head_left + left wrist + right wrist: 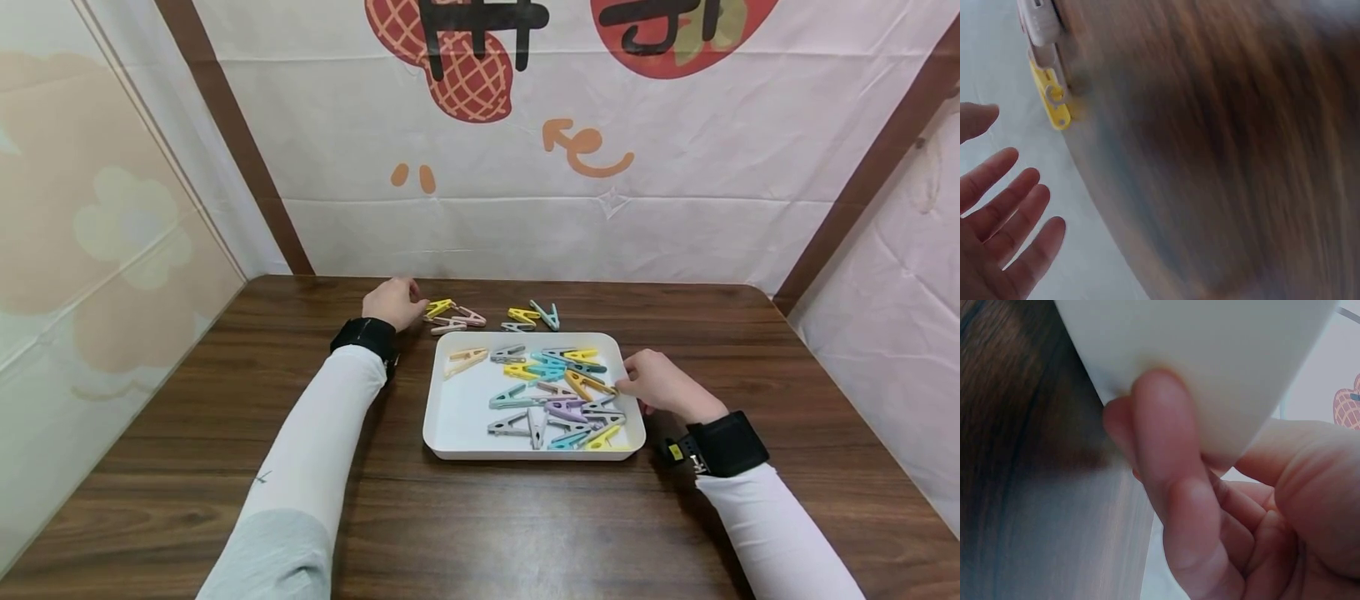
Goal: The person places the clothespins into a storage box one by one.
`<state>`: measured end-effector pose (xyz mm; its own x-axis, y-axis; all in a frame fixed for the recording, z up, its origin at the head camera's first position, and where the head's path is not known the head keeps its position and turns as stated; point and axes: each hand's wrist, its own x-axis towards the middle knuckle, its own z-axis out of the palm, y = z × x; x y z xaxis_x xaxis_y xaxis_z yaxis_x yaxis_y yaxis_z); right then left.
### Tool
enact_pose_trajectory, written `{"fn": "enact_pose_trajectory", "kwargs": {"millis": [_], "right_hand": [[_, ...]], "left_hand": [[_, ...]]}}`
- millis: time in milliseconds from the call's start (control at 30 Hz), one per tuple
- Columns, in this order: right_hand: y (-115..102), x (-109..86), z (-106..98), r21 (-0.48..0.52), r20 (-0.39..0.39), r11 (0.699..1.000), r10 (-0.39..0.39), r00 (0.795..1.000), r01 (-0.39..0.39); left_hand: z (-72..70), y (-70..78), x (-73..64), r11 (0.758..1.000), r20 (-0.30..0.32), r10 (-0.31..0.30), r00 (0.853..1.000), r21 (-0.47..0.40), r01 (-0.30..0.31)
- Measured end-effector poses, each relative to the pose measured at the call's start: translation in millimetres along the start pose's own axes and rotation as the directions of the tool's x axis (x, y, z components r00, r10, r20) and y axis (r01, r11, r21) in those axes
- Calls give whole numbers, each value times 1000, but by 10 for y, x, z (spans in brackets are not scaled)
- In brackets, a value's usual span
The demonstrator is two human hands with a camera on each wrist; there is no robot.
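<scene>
At the far side of the table my left hand (393,302) hovers by a small group of clothespins: a yellow clothespin (437,308), a pink clothespin (471,317) and a pale clothespin (448,327). Its fingers (1019,200) are spread and hold nothing in the left wrist view, with the yellow clothespin (1059,115) beyond the thumb. My right hand (667,386) grips the right wall of a white tray (459,417). The right wrist view shows curled fingers (1166,419) against the tray's outer side (1229,369). Several coloured clothespins lie in the tray, mostly towards its right half.
Behind the tray lie a yellow clothespin (523,316), a blue clothespin (546,316) and a grey clothespin (517,327). The brown wooden table (510,525) ends at a printed white curtain (480,233), with more curtain on both sides.
</scene>
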<state>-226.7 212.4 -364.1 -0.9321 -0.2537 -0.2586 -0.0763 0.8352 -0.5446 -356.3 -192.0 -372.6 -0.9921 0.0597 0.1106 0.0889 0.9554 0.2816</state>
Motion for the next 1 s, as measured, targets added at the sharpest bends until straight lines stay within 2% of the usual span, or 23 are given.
{"fn": "enact_pose_trajectory", "kwargs": {"millis": [233,433,600,800,900,1000], "right_hand": [[-22,-2,2,2,-5,1000,-10,1000,10],[-39,8,17,0,-9,1000,-21,1000,21],[-38,21,22,-21,-18,998,-56,998,55],[-29,24,16,-29,-16,998,-48,999,47],[-21,17,11,-26,-14,999,-32,999,32],[-7,0,-1,-17,-12,1000,-13,1000,13]], "left_hand": [[68,118,78,999,111,-30,993,19,28],[63,161,66,997,146,-63,987,54,55],[69,150,30,997,131,-66,989,58,58],[111,143,41,998,97,-57,994,47,52],[116,138,70,999,67,-48,997,1,48],[102,134,92,998,11,-9,1000,-55,9]]}}
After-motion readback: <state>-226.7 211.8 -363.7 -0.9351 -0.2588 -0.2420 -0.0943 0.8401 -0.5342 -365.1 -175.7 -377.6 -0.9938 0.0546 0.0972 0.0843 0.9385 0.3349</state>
